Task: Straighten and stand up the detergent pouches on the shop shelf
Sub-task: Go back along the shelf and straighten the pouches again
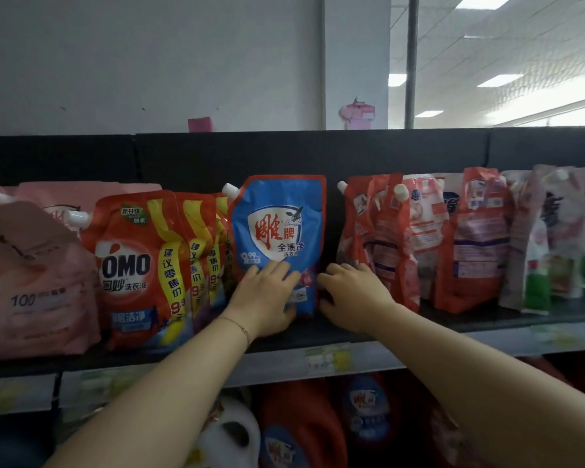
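Note:
A blue detergent pouch (277, 228) with a white spout stands upright at the middle of the black shelf (352, 327). My left hand (267, 298) lies on its lower front, fingers spread flat on the face and thumb at its bottom edge. My right hand (352, 295) is at the pouch's lower right edge, fingers curled toward the gap beside it; whether it grips the pouch is unclear. Red OMO pouches (139, 265) stand close on the left. Red pouches (379, 238) lean together on the right.
Pink pouches (31, 282) fill the far left, and mixed red, white and green pouches (537, 241) the far right. A dark gap (331, 224) separates the blue pouch from the red ones. Detergent jugs (301, 427) stand on the shelf below. Price tags (328, 358) line the shelf edge.

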`<move>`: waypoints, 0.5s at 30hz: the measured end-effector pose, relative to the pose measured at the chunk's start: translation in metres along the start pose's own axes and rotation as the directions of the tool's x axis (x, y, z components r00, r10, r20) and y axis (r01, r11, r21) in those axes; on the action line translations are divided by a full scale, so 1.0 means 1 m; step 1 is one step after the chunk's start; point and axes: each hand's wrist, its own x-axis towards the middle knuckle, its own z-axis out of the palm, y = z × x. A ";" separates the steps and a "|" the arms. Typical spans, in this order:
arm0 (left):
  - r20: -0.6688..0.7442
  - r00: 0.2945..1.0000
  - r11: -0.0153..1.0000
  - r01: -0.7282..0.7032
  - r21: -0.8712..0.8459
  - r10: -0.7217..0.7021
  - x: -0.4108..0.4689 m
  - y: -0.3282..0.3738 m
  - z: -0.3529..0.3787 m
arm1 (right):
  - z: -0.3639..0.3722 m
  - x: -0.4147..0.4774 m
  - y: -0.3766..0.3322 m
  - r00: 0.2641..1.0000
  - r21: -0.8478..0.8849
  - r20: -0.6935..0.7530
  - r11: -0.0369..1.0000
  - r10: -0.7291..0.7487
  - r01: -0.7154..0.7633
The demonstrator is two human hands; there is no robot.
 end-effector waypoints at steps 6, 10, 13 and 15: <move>0.016 1.000 0.999 -0.005 -0.053 0.005 0.005 0.040 -0.015 | -0.012 -0.051 0.028 0.985 0.012 -0.031 0.986 0.167 -0.167; 0.034 0.997 0.995 -0.068 -0.074 0.071 0.007 0.077 -0.027 | -0.026 -0.087 0.035 0.974 0.037 -0.026 0.974 0.225 -0.224; 0.009 0.996 0.991 -0.084 -0.104 0.086 0.004 0.099 -0.033 | -0.033 -0.106 0.037 0.964 0.044 -0.034 0.964 0.266 -0.264; 0.011 0.997 0.989 -0.079 -0.121 0.081 -0.003 0.110 -0.033 | -0.035 -0.117 0.037 0.957 0.067 -0.036 0.956 0.287 -0.284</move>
